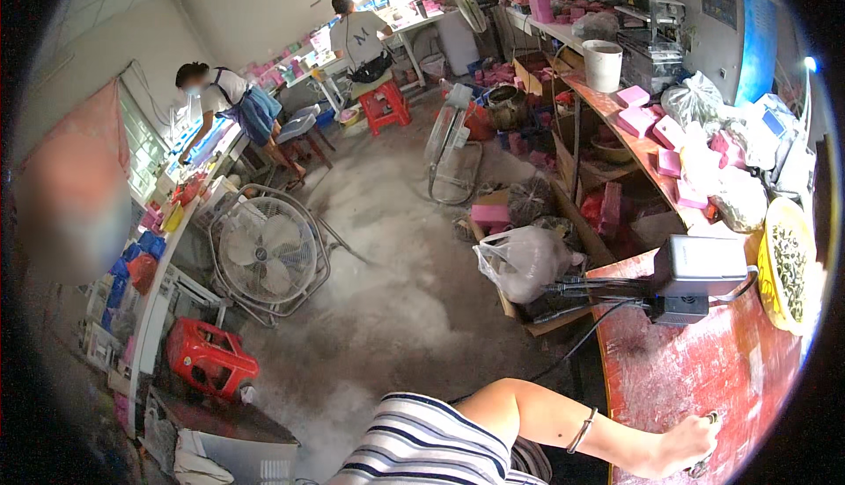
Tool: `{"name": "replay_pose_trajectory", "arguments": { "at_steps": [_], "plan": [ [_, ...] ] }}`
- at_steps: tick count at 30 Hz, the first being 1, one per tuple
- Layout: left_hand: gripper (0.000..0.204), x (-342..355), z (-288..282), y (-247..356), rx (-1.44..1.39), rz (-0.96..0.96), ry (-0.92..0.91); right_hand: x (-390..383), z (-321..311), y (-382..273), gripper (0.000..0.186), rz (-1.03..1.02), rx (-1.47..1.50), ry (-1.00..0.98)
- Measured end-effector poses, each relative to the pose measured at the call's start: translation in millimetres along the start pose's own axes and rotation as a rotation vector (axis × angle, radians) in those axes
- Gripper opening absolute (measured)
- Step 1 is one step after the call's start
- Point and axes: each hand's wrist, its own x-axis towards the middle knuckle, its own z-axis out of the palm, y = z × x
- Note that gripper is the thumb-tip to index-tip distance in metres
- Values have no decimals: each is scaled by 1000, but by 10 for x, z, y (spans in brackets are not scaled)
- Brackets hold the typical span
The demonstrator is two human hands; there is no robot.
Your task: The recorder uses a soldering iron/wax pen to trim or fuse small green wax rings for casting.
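My left hand (pixel 688 446) is closed, low over the red worktop (pixel 669 379) at the lower right. Small dark, metallic-looking bits (pixel 714 417) show at the edge of the fist; their kind cannot be made out. The bare forearm comes from a striped sleeve (pixel 431 437) and wears a bracelet (pixel 582 430). On the worktop beyond the hand stands a grey and black box-shaped device (pixel 700 267) with cables. Past it sits a yellow basket (pixel 775 296) full of small dark pieces. My right hand is out of the picture.
Pink blocks (pixel 635 121), plastic bags and a white bucket (pixel 602 66) crowd the far bench. A white bag (pixel 521 263) lies beside the worktop. Floor fans (pixel 266 252) and red stools (pixel 211 357) stand on the floor. Two people (pixel 231 98) are at benches farther off.
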Motion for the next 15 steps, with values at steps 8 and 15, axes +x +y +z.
{"name": "replay_pose_trajectory", "arguments": {
  "at_steps": [8,15],
  "plan": [
    [15,-9,-337,63,-105,75,-107,204,81,142,19,-15,0,-82],
    [10,-148,-443,73,-400,-69,-126,12,-485,279,21,107,-219,142]
  ]
}}
